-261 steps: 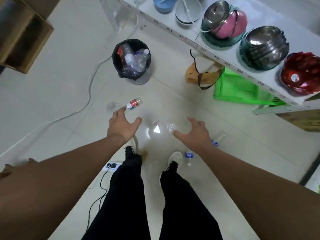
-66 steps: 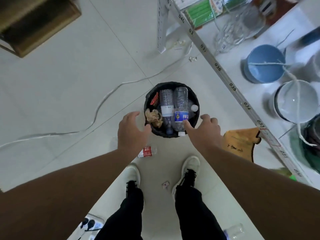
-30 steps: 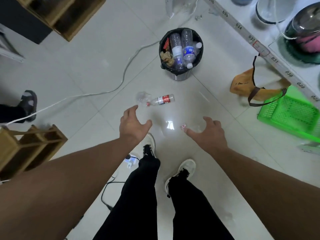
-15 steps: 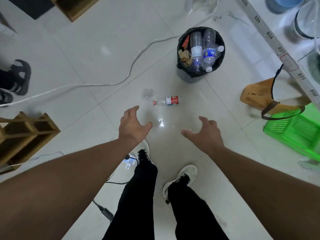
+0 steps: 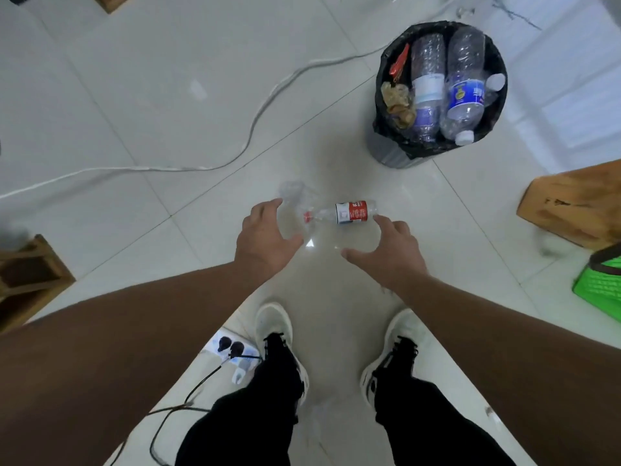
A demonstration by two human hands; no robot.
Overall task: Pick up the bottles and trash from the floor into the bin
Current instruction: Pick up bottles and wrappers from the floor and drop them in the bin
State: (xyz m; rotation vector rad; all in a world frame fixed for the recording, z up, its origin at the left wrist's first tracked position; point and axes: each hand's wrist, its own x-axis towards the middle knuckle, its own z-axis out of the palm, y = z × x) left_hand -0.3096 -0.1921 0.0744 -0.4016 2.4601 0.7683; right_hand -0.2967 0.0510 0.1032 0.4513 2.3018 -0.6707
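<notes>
Head view is showing both hands reaching down toward litter on a glossy white tiled floor. The left hand is hovering with fingers spread and loosely curved, holding nothing, just beside a crumpled clear plastic wrapper. The right hand is likewise spread and empty, its fingertips lying at the base end of a small clear plastic bottle with a red-and-white label; whether they are touching it cannot be told. That bottle is lying on its side on the floor between the two hands, its red cap pointing at the wrapper, so each hand appears positioned to take one item in a single stoop. The round bin lined with a black bag is standing near, ahead and to the right, already holding several clear bottles and scraps, which suggests the task is well advanced. A white cable is trailing across the tiles, and a white power strip is lying by the left shoe. A green mesh basket and a brown paper bag are sitting at the right edge.
</notes>
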